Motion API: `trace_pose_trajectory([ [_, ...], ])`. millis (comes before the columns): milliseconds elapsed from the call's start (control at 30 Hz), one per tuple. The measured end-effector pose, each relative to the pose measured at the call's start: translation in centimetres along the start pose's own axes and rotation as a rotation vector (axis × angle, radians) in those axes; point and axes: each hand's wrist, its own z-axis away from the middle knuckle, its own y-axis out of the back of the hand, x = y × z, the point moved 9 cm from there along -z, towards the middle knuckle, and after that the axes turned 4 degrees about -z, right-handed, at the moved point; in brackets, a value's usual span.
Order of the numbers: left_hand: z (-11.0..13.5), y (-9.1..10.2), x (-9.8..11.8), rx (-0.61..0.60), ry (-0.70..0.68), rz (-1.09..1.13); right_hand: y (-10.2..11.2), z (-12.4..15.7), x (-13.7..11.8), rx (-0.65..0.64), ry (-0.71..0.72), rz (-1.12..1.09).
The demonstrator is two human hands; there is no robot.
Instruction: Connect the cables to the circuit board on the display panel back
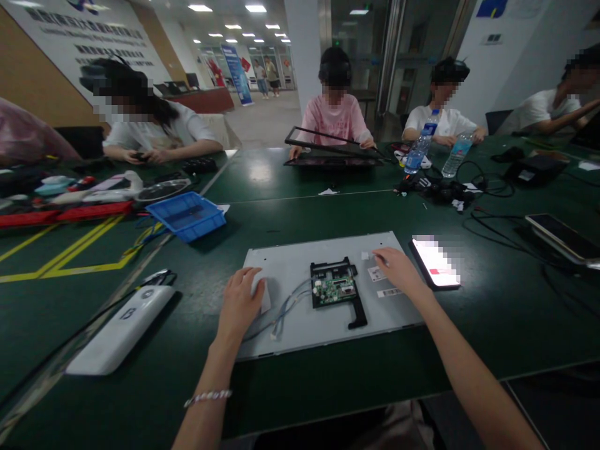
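A grey metal panel [300,262] lies flat on the green table in front of me. At its middle sit a green circuit board [334,289] in a black bracket and pale cables [281,309] running left. My left hand [240,303] rests on the panel's left part, fingers stretched out over a small white piece. My right hand [398,270] lies on the panel's right part near white labels [377,273], fingers extended flat. Neither hand holds anything.
A lit phone [435,262] lies just right of the panel. A white power bank [122,328] lies at my left, a blue tray [186,215] beyond it. Cables, another phone [560,236] and bottles [422,149] sit at right. Several people sit across the table.
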Motion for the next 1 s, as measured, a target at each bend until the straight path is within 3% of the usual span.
trace_pose_trajectory([
  [300,-0.1,1.6,1.0,0.037,0.011,0.013,-0.7,-0.2,-0.4,-0.021,0.042,0.045],
  [400,-0.7,2.5,2.8,0.044,-0.005,0.042,-0.9,-0.2,-0.5,-0.023,0.052,0.046],
  [467,-1.4,2.7,5.1,0.007,-0.056,0.081,-1.0,-0.2,-0.5,-0.029,0.055,0.040],
  [600,-3.0,1.0,10.1,-0.159,-0.159,0.120,-1.0,0.0,-0.9,-0.034,0.059,0.041],
  [700,-3.6,-1.2,12.2,-0.245,-0.205,0.167,-0.8,0.1,-1.5,-0.029,0.068,0.046],
  [833,-2.8,-3.3,12.5,-0.316,-0.242,0.221,-0.8,0.0,-2.2,-0.028,0.103,0.060],
  [1000,-0.8,-4.0,12.0,-0.477,-0.287,0.366,-1.5,-0.7,-2.3,-0.031,0.164,0.081],
])
